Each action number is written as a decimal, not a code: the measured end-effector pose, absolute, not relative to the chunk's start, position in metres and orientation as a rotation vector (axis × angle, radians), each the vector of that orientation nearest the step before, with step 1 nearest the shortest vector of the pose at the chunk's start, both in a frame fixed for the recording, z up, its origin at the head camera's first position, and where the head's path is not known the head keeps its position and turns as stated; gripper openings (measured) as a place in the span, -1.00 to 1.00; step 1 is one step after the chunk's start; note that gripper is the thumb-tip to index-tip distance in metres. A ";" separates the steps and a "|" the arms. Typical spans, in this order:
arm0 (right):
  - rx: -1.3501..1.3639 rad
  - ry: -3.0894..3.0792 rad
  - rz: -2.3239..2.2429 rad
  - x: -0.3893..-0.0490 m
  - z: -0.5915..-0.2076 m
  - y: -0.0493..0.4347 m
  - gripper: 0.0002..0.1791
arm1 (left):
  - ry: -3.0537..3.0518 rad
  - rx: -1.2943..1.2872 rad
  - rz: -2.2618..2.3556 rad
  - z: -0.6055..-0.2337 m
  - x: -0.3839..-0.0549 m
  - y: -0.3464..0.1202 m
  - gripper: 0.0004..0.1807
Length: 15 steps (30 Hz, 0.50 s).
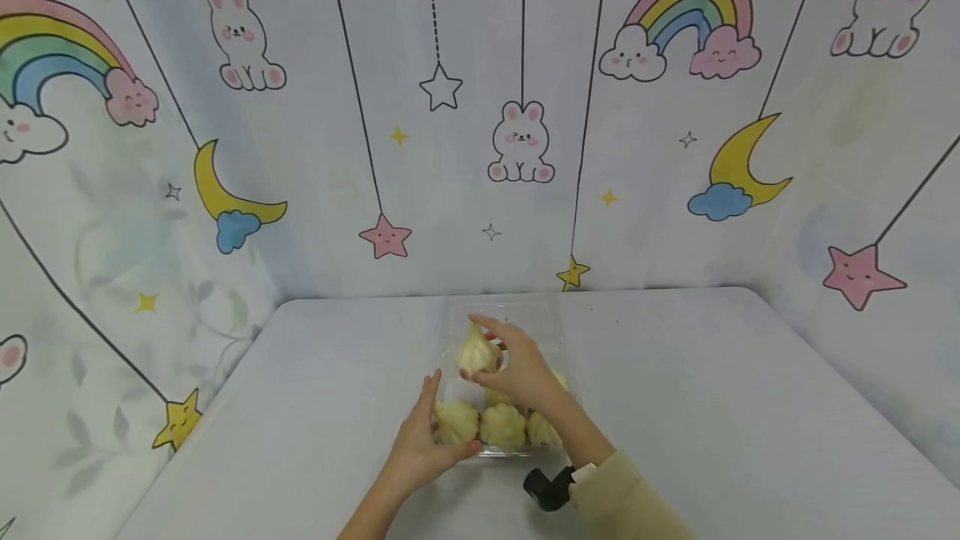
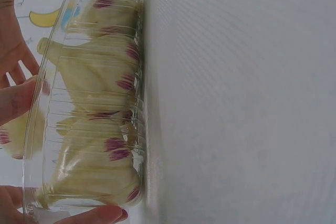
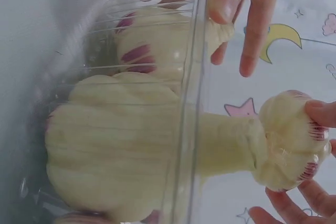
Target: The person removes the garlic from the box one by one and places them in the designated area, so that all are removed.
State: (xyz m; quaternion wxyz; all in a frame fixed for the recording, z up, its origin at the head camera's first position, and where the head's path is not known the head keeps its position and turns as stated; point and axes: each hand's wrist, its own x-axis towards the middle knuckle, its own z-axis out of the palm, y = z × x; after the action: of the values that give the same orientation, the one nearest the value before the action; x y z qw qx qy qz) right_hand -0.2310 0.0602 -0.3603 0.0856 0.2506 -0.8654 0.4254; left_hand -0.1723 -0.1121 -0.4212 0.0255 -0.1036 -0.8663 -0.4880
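A clear plastic box [image 1: 513,454] stands at the middle of the table, with several pale garlic bulbs [image 1: 503,427] in it. My left hand [image 1: 422,446] holds its front left corner, the thumb over the front rim and the fingers along the left side. Above the box, my right hand [image 1: 527,371] holds one garlic bulb [image 1: 476,354] between thumb and fingers, stem up. Purple streaks mark this held bulb [image 3: 289,142] in the right wrist view. Through the ribbed wall, the left wrist view shows a front row of bulbs [image 2: 97,72]. My right forearm partly hides bulbs on the right.
The box's clear lid [image 1: 536,319] lies folded back behind it. A white table [image 1: 337,373] spreads out on both sides. Behind it hangs a cloth [image 1: 465,215] printed with rabbits, stars and rainbows. A black device [image 1: 547,490] sits at my right wrist.
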 end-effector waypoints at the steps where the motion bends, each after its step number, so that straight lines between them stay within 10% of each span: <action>1: 0.745 -2.573 1.269 -0.231 -0.360 0.061 -0.20 | -2.678 -0.320 -1.507 -0.421 -0.172 -0.112 0.19; 15: 0.628 -2.522 1.456 -0.224 -0.361 0.082 -0.19 | -2.691 -0.307 -1.502 -0.420 -0.171 -0.112 0.20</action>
State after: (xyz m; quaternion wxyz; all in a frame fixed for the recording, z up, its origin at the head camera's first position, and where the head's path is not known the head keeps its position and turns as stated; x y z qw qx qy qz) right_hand -0.2237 0.0818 -0.3614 0.0811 0.2100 -0.8439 0.4871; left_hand -0.1712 -0.1119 -0.4205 0.0225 -0.0993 -0.8687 -0.4848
